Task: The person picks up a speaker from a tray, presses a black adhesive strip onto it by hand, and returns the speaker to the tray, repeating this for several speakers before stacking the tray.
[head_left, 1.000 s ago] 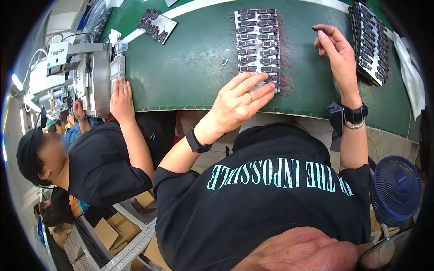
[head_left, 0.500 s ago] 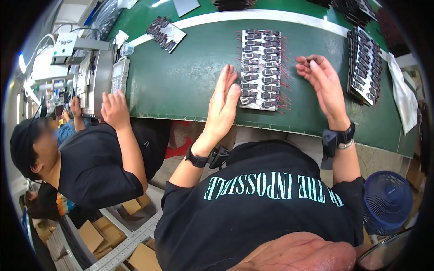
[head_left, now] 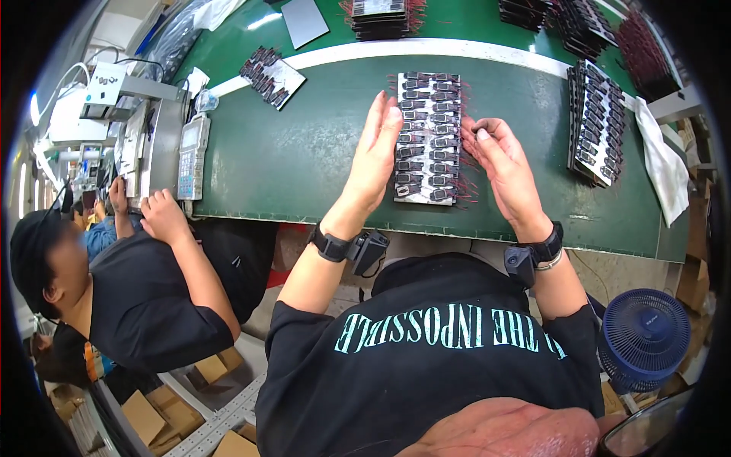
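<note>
In front of me on the green table lies a white board [head_left: 429, 152] with two columns of small black square parts [head_left: 443, 168], thin red wires sticking out along its sides. My left hand [head_left: 371, 156] stands on edge along the board's left side, fingers stretched and together, holding nothing; whether it touches the board I cannot tell. By the board's right side, my right hand [head_left: 501, 156] pinches a small dark piece [head_left: 477, 128] between thumb and forefinger. Its other fingers reach close to the red wires. The exact kind of the piece is too small to make out.
A stack of similar boards [head_left: 599, 126] stands to the right beside a white cloth [head_left: 659, 160]. A partly filled board [head_left: 283, 78] and a grey plate [head_left: 304, 23] lie at the far left. More stacks [head_left: 378, 19] line the back. A co-worker [head_left: 152, 282] sits at left by a machine.
My right hand has moved left, from apart to right beside the board, still pinching the dark piece. My left hand keeps beside the board's left edge. The whole view has shifted slightly.
</note>
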Motion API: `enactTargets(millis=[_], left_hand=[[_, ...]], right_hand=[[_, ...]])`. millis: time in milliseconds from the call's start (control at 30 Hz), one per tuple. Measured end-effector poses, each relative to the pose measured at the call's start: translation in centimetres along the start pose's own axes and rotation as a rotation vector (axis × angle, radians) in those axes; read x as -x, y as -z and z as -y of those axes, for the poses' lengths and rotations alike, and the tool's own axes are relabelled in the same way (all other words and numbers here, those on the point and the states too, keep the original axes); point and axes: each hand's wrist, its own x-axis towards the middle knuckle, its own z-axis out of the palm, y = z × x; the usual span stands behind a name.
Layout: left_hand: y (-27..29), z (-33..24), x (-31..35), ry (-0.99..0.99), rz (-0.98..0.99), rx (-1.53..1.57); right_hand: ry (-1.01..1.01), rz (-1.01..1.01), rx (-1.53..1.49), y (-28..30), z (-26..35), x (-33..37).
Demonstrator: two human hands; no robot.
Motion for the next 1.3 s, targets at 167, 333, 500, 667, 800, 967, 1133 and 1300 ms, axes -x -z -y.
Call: enactTargets(millis=[167,333,500,667,800,967,1133,1300], left_hand=[[-0.7,0.7,-0.2,-0.053,0.023,0.038],[-0.9,1.2,-0.4,-0.087,0.012,0.010],[-0.9,0.2,1.5,-0.071,-0.021,0.029],[-0.1,-0.4,3.5,-0.037,-0.068,0.122],[-0.8,0.5,3.4,-0.036,-0.050,0.159],[2.4,-0.3,3.8,-0.141,-0.160,0.013],[6.7,-0.5,4.6,-0.358,-0.370,-0.753],[5.2,1.0,4.3,-0.507,-0.347,-1.283]], right_hand=[[0.015,0.008,0.115,0.4,0.0,-0.1],[0.024,-0.005,0.085,0.2,-0.1,0.1],[0.009,-0.048,-0.035,0.1,-0.3,0.6],[-0.024,-0.043,-0.110,-0.1,-0.3,1.9],[0.005,-0.031,-0.044,-0.5,-0.5,2.0],[-0.009,-0.046,-0.014,0.8,0.2,1.9],[0.211,-0.148,0.140,3.8,2.0,1.9],[0.189,-0.071,0.205,3.9,4.4,0.8]])
